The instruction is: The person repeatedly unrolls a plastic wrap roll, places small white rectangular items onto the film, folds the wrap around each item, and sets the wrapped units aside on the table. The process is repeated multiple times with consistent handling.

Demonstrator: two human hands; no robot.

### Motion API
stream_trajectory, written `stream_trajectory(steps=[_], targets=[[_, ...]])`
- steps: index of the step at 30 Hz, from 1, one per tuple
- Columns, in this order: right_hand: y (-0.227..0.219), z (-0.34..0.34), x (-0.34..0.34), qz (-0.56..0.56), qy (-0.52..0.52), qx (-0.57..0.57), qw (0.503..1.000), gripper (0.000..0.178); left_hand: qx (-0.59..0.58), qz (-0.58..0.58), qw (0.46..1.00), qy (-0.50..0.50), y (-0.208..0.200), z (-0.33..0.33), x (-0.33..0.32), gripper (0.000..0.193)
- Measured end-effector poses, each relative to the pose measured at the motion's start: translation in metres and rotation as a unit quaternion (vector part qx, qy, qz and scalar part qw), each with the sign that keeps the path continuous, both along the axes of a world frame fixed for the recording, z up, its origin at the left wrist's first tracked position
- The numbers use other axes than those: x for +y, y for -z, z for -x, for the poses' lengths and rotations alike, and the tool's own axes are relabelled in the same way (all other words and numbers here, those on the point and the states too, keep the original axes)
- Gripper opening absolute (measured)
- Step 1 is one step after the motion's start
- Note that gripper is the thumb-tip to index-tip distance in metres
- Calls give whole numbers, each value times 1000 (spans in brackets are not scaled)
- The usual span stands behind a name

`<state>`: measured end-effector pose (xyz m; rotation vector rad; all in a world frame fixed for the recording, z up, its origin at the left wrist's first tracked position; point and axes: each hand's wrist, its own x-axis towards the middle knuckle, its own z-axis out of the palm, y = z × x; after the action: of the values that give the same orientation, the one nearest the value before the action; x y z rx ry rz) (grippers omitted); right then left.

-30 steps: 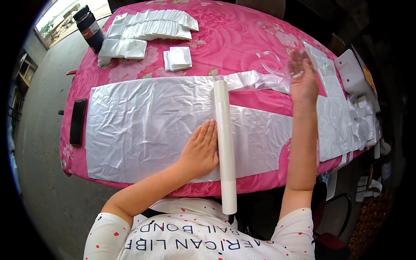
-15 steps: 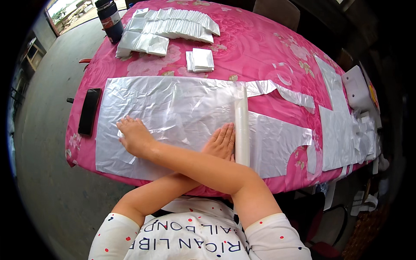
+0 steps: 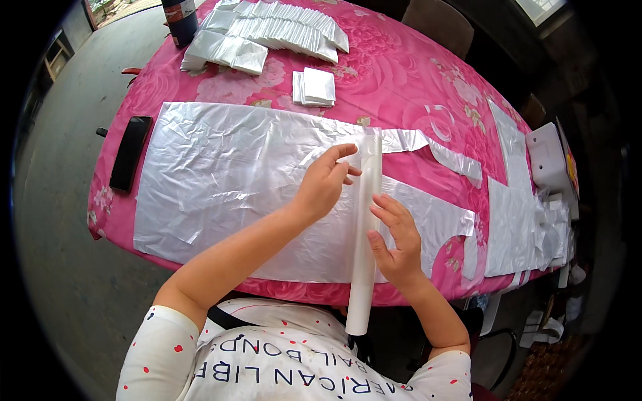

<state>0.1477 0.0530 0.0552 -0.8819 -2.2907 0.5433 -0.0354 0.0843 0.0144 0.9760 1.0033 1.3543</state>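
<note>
Right hand (image 3: pixel 400 248) shifted rightward, pink tablecloth (image 3: pixel 381 63), floor (image 3: pixel 60 174)

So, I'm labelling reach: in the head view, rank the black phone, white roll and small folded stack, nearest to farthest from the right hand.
1. White roll, just left of the right hand.
2. Small folded stack, beyond the plastic sheet.
3. Black phone, far left, beside that sheet.

White shirt (image 3: pixel 224 384), scattered small red and dark spots (image 3: pixel 178 348), two rows of large dark lettering (image 3: pixel 292 377) across the front, upside down from this view. Left sleeve (image 3: pixel 157 354) and right sleeve (image 3: pixel 443 375) same spotted white, ending around the elbows; forearms (image 3: pixel 234 250) and hands (image 3: pixel 323 185) bare. Dark strip (image 3: pixel 229 319) by the shirt's far left edge, strap or trim, can't tell.
</note>
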Motion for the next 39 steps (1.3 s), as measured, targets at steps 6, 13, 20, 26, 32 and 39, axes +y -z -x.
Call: stream_trajectory(steps=[6,13,20,26,32,39], targets=[[26,-41,4,-7,-3,-90,996,41,-283,238,928,38,1,4,43,63],[25,-45,9,-5,-94,-170,981,54,-251,249,935,11,-2,18,35,54],[37,38,-1,-30,-183,-165,969,55,-129,182,975,0,4,103,-33,38],[-5,142,-34,225,-440,-15,869,45,-57,157,981,-99,-11,179,-121,38],[5,175,-3,29,-370,-18,928,43,22,174,966,-188,-12,208,-220,29],[52,231,9,-140,-364,-148,909,52,88,126,965,-214,7,195,-278,34]])
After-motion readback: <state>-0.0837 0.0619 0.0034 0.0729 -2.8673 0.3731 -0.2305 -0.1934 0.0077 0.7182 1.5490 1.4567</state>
